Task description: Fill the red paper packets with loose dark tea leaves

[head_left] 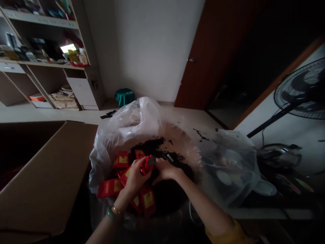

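A yellow sleeve (pixel 224 234) on the right arm and, on the left wrist, a gold bracelet (pixel 116 210) and a green bracelet (pixel 111 213) lie closest, with a cardboard box (pixel 61 179) off to the left. The hands are together over a rounded plastic liner (pixel 127 127): the left hand (pixel 135 174) is wrapped around a red packet (pixel 145 166), while the right hand (pixel 166 169) has its fingers at the upper end, by a dark piece (pixel 151 160); whether they pinch that piece or merely touch it, I cannot tell. Work looks to be partway through. Several other red packets (pixel 106 189) with yellow labels lie heaped in the left part of the liner, but whether they are full, empty or sealed does not show. Toward the right, plenty of loose dark material (pixel 170 200) is spread, so a good share seems left to deal with. The held packet seems unfinished, since both hands are at it.
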The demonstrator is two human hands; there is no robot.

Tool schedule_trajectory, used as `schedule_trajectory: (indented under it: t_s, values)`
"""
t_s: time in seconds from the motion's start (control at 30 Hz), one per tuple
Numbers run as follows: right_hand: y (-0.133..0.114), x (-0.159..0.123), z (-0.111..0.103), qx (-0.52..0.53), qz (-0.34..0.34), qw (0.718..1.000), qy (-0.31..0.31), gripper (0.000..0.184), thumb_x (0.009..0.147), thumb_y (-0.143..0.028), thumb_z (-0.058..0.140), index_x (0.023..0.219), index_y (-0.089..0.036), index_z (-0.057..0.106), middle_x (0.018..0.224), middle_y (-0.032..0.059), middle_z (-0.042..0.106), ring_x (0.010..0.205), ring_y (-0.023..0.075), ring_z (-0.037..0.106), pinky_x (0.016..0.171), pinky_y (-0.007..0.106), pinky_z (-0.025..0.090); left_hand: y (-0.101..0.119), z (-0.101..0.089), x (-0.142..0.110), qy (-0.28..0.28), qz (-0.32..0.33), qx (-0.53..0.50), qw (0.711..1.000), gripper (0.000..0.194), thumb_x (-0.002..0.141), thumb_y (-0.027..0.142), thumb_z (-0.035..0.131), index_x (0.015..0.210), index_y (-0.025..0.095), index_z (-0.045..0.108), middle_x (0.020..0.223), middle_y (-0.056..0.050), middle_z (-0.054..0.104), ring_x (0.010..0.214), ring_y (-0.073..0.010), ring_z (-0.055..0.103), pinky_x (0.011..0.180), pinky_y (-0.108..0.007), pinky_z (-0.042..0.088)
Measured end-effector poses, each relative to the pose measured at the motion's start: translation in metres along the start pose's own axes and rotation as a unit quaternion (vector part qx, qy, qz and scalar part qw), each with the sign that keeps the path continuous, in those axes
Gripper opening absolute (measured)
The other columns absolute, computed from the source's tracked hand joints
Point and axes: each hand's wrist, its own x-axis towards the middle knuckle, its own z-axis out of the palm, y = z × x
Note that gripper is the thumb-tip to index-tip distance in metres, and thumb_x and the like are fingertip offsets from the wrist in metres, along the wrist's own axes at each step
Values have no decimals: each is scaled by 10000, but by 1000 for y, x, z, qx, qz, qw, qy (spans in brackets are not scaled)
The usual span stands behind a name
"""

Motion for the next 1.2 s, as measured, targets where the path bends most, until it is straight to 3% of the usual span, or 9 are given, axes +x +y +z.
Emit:
schedule_trajectory:
  t_s: [0.17, 0.33, 0.43, 0.6, 0.77, 0.83, 0.93, 1.07, 1.2]
  values:
    - [-22, -35, 20, -84, 87, 993, -9, 1023, 494, -403, 877, 1394, -284, 407, 1532, 218, 197, 1329, 500, 268, 955, 665, 348, -3, 2, 2, -21, 6, -11, 1000, 495, 624, 138, 666, 1112, 211, 626, 957, -48, 677, 873, -211, 669, 758, -355, 563]
    - [-28, -31, 37, -91, 60, 993, 51, 738, 626, -232, 816, 1284, -369, 511, 1496, 142, 324, 1282, 430, 389, 921, 622, 415, -9, 4, 8, -29, -2, -22, 999, 500, 615, 137, 677, 1107, 212, 631, 974, -51, 677, 884, -208, 669, 773, -351, 561]
    - [-17, -29, 35, -66, 47, 993, 85, 527, 672, -138, 746, 1156, -303, 619, 1439, 125, 410, 1222, 371, 461, 911, 544, 459, -11, -2, 12, -40, -6, -27, 999, 502, 635, 146, 685, 1129, 213, 624, 970, -52, 676, 868, -198, 669, 761, -339, 561]
    - [2, -29, 28, 96, 47, 978, 177, 311, 678, -37, 667, 932, -212, 702, 1193, 100, 598, 1115, 254, 568, 961, 393, 457, -12, -9, 14, -62, -18, -28, 998, 504, 661, 175, 699, 1155, 201, 605, 977, -54, 669, 831, -182, 655, 736, -334, 561]
    - [6, -27, 14, 244, 50, 943, 220, 179, 718, -123, 672, 878, -193, 710, 943, 60, 685, 921, 212, 645, 882, 355, 489, -14, -8, 14, -73, -17, -34, 997, 501, 669, 187, 690, 1162, 195, 595, 1007, -65, 659, 831, -179, 653, 731, -321, 556]
    - [7, -30, 7, 264, 44, 944, 192, 278, 724, -188, 696, 1003, -192, 695, 1024, 76, 682, 987, 224, 633, 927, 376, 468, -16, -8, 16, -64, -14, -36, 997, 506, 664, 200, 695, 1161, 197, 595, 995, -64, 658, 836, -183, 652, 741, -321, 554]
    - [9, -43, 3, 237, 44, 960, 142, 626, 651, -266, 778, 1243, -220, 581, 1261, 111, 581, 1169, 263, 542, 1024, 420, 396, -21, -11, 20, -42, -11, -33, 999, 517, 653, 228, 708, 1157, 191, 598, 986, -64, 653, 847, -190, 651, 762, -329, 552]
    - [10, -67, 20, 141, 180, 972, 55, 1122, 493, -217, 857, 1462, -247, 291, 1452, 179, 349, 1307, 359, 391, 1033, 483, 361, -28, -14, 21, -45, -16, -25, 999, 516, 651, 258, 721, 1149, 185, 602, 965, -54, 645, 810, -179, 650, 741, -312, 555]
    - [4, -67, 41, 101, 258, 960, 37, 1194, 532, -117, 808, 1501, -268, 127, 1413, 186, 349, 1264, 350, 450, 997, 457, 392, -30, -12, 17, -64, -4, -35, 997, 530, 669, 237, 713, 1183, 209, 587, 1023, -55, 637, 844, -182, 653, 735, -306, 560]
